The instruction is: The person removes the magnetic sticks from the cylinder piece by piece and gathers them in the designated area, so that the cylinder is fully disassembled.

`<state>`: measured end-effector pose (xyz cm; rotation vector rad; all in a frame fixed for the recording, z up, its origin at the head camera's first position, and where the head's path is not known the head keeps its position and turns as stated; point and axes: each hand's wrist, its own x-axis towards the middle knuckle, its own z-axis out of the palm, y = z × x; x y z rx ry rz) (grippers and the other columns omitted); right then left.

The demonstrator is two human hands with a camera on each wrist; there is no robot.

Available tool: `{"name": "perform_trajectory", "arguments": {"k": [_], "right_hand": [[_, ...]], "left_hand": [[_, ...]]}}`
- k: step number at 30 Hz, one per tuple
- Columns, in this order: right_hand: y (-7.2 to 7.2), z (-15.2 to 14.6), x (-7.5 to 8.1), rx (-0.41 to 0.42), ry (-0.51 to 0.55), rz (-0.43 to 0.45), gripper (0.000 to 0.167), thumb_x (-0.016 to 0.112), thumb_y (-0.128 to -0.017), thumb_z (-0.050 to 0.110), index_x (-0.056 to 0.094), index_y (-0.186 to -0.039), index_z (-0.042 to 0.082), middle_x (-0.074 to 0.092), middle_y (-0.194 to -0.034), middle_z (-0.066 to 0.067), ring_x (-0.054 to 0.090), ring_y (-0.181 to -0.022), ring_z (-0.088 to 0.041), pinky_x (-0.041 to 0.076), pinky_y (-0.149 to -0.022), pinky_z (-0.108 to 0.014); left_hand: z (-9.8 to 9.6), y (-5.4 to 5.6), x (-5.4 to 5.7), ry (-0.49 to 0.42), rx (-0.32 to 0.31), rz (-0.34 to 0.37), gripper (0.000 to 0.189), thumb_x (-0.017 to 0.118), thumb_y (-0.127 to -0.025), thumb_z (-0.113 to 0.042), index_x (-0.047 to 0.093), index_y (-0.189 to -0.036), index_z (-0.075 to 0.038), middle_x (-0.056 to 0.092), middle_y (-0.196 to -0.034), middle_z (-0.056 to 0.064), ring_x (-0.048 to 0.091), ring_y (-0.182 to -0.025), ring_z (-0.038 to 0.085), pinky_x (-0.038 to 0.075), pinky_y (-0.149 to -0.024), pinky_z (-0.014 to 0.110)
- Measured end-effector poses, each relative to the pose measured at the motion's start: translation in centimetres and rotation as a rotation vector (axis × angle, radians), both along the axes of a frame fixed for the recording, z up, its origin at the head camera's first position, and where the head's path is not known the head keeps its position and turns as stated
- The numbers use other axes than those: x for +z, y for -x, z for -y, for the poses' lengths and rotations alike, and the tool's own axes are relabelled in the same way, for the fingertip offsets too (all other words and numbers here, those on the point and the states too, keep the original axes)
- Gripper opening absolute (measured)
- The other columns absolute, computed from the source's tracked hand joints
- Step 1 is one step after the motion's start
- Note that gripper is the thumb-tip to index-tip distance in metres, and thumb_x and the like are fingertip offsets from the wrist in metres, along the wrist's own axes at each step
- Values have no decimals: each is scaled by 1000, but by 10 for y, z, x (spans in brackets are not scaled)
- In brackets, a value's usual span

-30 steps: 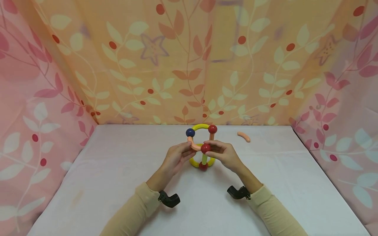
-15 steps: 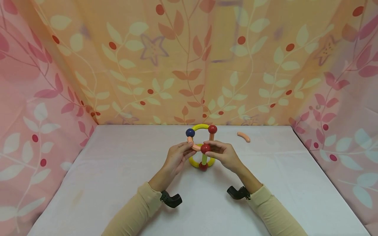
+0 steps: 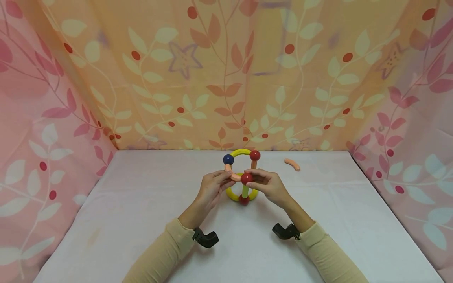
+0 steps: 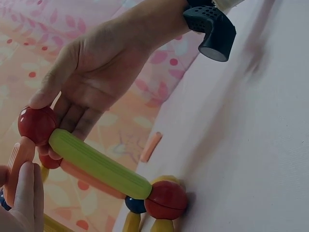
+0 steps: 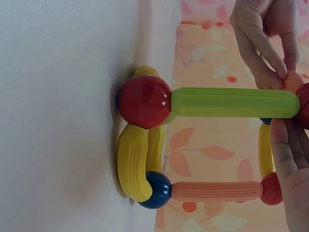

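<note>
My left hand [image 3: 211, 190] pinches a curved peach-orange stick [image 3: 235, 177] between thumb and fingers. That stick spans from a blue ball [image 3: 228, 159] to a red ball [image 3: 246, 178], both in the upper level of a ball-and-stick frame. My right hand [image 3: 269, 186] grips this red ball from the right, fingertips reaching the top of the green stick [image 5: 234, 102] below it. Upright stands the green stick on a lower red ball [image 5: 145, 100]. Yellow curved sticks [image 5: 131, 162] form the base ring, with another blue ball [image 5: 158, 189] in it and a straight orange stick [image 5: 217, 191] rising from it.
A loose curved peach-orange stick [image 3: 292, 164] lies on the white-covered table [image 3: 116, 220], right of the frame and farther back. Across the top of the frame, a yellow curved stick [image 3: 241, 151] joins the blue ball to another red ball [image 3: 255, 155]. Patterned cloth [image 3: 226, 78] encloses the table's back and sides.
The left forearm has shifted slightly to the right, and the left fingertips have moved a little along the curved stick. The right hand and the frame have hardly moved.
</note>
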<state>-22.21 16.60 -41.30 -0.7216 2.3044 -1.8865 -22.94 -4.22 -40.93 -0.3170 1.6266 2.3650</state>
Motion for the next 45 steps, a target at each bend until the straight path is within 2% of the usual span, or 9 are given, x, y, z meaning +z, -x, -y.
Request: {"name": "perform_trajectory", "arguments": {"k": [8, 13, 17, 25, 30, 33, 39, 42, 45], "right_hand": [[-1, 0, -1, 7, 4, -9, 45, 72, -87, 11, 59, -127, -5, 63, -123, -26, 67, -97, -5, 54, -88, -20], [-1, 0, 0, 6, 2, -7, 45, 72, -87, 12, 60, -127, -4, 63, -124, -26, 68, -98, -5, 54, -89, -21], [-2, 0, 0, 8, 8, -5, 45, 72, -87, 12, 59, -127, -4, 63, -124, -26, 67, -98, -5, 54, -90, -20], [-1, -1, 0, 4, 1, -14, 47, 72, -87, 12, 58, -128, -7, 62, -124, -26, 67, -98, -5, 54, -89, -20], [-1, -1, -1, 1, -3, -16, 48, 72, -87, 12, 57, -128, -8, 62, -124, -27, 67, -97, -4, 54, -89, -19], [-1, -1, -1, -2, 1, -8, 47, 72, -87, 11, 58, -128, -7, 62, -125, -27, 67, -98, -4, 54, -89, -19], [-1, -2, 0, -6, -1, -1, 46, 72, -87, 12, 59, -128, -5, 62, -125, -27, 67, -97, -4, 54, -89, -19], [-1, -2, -1, -9, -1, 2, 46, 72, -87, 13, 59, -128, -4, 62, -125, -27, 67, -97, -5, 54, -88, -19], [-1, -2, -1, -7, 6, 5, 46, 72, -87, 13, 59, -128, -5, 62, -125, -27, 67, -97, -5, 54, -87, -19]], "left_hand": [[2, 1, -3, 69, -14, -39, 38, 68, -91, -15, 61, -122, 6, 68, -108, 17, 73, -92, 20, 57, -82, 26], [4, 3, -7, 82, -20, -46, 38, 69, -91, -16, 62, -123, 4, 70, -107, 16, 73, -93, 20, 57, -82, 26], [5, 3, -9, 130, -32, -74, 39, 69, -91, -16, 62, -123, 2, 69, -107, 16, 73, -92, 19, 57, -83, 28], [13, 7, -12, 354, -89, -238, 39, 71, -90, -22, 62, -121, 0, 72, -104, 14, 73, -91, 21, 56, -90, 34], [17, 9, -13, 525, -82, -317, 38, 73, -88, -23, 64, -119, -3, 73, -102, 11, 73, -90, 20, 54, -95, 39], [17, 10, -14, 658, -59, -380, 37, 75, -86, -24, 66, -116, -4, 73, -99, 8, 71, -88, 18, 57, -90, 37], [18, 12, -15, 871, -7, -578, 31, 76, -84, -19, 68, -109, -2, 74, -94, 10, 70, -85, 19, 59, -76, 32], [19, 13, -16, 929, -7, -613, 31, 77, -84, -19, 68, -109, -2, 73, -94, 10, 70, -85, 20, 59, -76, 32], [20, 14, -16, 959, -29, -613, 33, 77, -84, -18, 67, -111, -2, 73, -96, 10, 69, -87, 20, 59, -78, 33]]}}
